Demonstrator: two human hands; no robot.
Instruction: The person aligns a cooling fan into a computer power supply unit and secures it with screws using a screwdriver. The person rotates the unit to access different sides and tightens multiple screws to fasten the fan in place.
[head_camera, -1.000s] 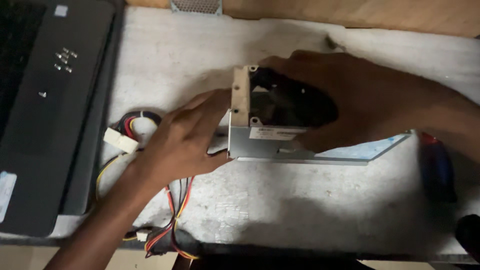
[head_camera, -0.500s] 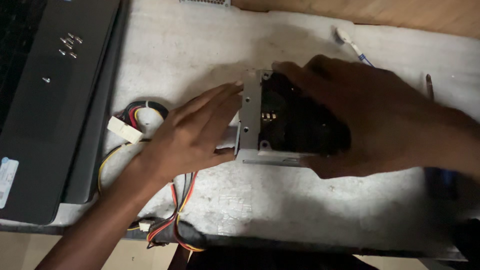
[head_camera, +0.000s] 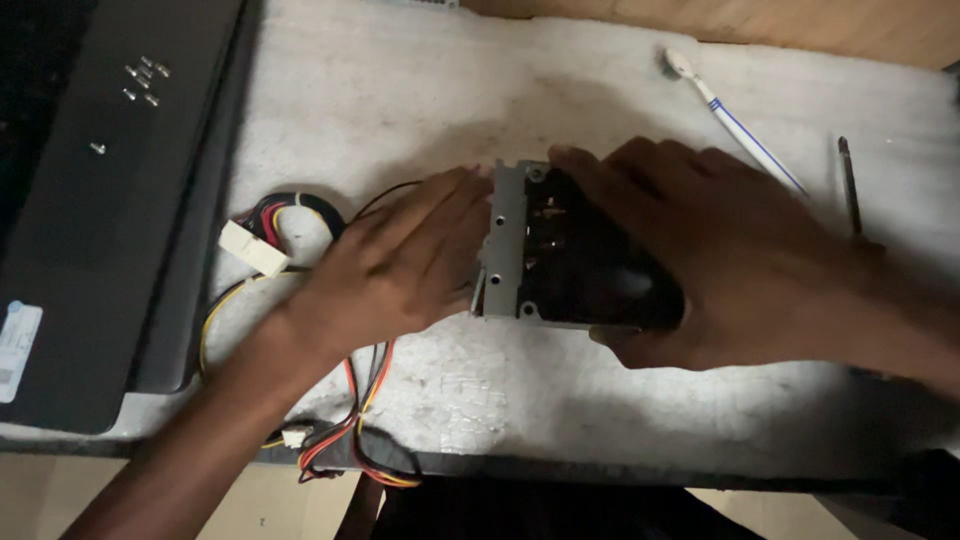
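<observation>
Centrally placed: metal drive bracket (head_camera: 510, 245) between both hands on a white worktop (head_camera: 400, 90).
Left hand (head_camera: 400, 265) lies flat, fingers extended, against the bracket's left face; right hand (head_camera: 720, 260) wraps over its dark body. Coloured wiring loom (head_camera: 290, 225) lies left, beside a black case panel (head_camera: 100, 200).

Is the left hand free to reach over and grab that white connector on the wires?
Probably yes. The left hand rests flat against the metal box, holding nothing, and the white connector lies just beside its wrist on bare table, with nothing between.
</observation>
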